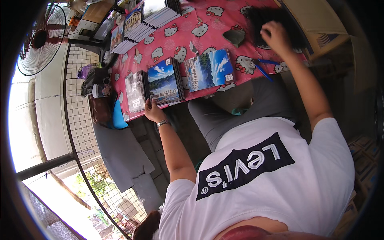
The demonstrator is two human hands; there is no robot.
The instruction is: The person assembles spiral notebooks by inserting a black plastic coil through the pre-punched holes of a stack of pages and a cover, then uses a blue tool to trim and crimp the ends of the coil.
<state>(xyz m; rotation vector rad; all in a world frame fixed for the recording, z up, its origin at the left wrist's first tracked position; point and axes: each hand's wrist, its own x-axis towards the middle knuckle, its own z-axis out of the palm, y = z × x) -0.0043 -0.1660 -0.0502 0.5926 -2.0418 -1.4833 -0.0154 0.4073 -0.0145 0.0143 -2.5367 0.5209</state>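
White shirt (272, 188) nearest; both hands work at the pink table (224, 38).
Left hand (152, 110), grip closed on the spiral notebook (163, 82) edge at 9 o'clock, steadying it; right hand (276, 34) clenched in black coils (264, 18) at 1 o'clock.

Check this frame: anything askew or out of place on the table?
Mostly tidy. The loose notebook lies tilted, apart from the spiral notebook at the left hand. A dark torn scrap sits alone near the right hand, which rests on a black pile.
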